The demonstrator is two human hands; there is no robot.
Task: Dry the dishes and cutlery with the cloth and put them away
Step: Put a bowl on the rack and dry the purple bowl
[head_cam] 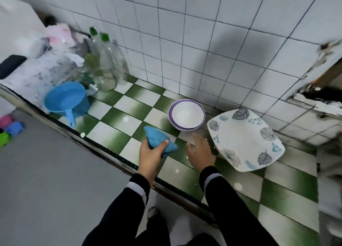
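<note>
Dark sleeves (129, 205) reach over a checked counter (118, 114), cloth in one hand.
Left hand (150, 150) grips a bunched blue cloth (157, 139) just above the counter's front edge. Right hand (200, 151) hovers with fingers spread and loose, holding nothing, between the cloth and a leaf-print plate (244, 134). Just beyond its fingertips a white bowl (187, 114) sits nested in a purple bowl (170, 116), near the tiled wall (203, 42). Far left stand a blue dipper (64, 99) and clear bottles (103, 64).

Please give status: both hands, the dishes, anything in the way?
Left hand grips blue cloth. Right hand open, near stacked bowls and leaf-print plate. Dishes sit on counter. Nothing between right hand and bowls.
</note>
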